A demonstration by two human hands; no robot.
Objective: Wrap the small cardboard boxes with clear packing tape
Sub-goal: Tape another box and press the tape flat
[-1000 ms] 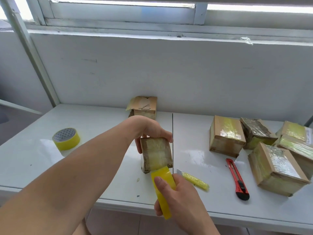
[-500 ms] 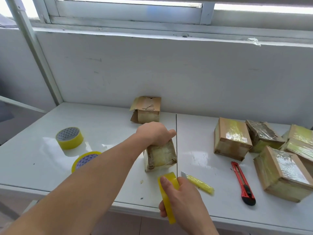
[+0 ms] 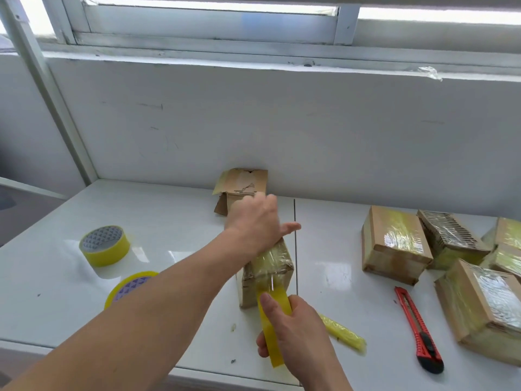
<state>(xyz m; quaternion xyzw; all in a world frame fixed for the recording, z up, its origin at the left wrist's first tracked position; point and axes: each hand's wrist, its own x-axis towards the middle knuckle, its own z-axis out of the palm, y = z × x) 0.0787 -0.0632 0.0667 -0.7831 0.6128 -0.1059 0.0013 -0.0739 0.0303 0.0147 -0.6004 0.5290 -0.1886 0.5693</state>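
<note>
Meanwhile, at lower centre of the frame, a person's left hand [image 3: 258, 224] presses flat, fingers straight, on top of a small cardboard box [image 3: 266, 273] standing on the white table [image 3: 174, 221], while the right hand [image 3: 293, 325] grips a yellow-tinted tape roll [image 3: 272, 325] just below it, thumb on the outer face, a clear strip running up onto the box. The wrap looks part done; keeping the strip taut and square to the box's near face, with the top hand bearing down so the box cannot slide, should lay it smooth. The table's front edge runs just under the right hand, leaving little room to draw the roll lower. A yellow scrap [image 3: 342, 331] lies just right of that hand, a red utility knife [image 3: 417, 328] further right, near wrapped boxes [image 3: 394, 244] crowding the right edge. Two spare rolls [image 3: 105, 245] sit at left, an open box [image 3: 242, 184] by the wall behind. Bare tabletop shows to the box's left.
</note>
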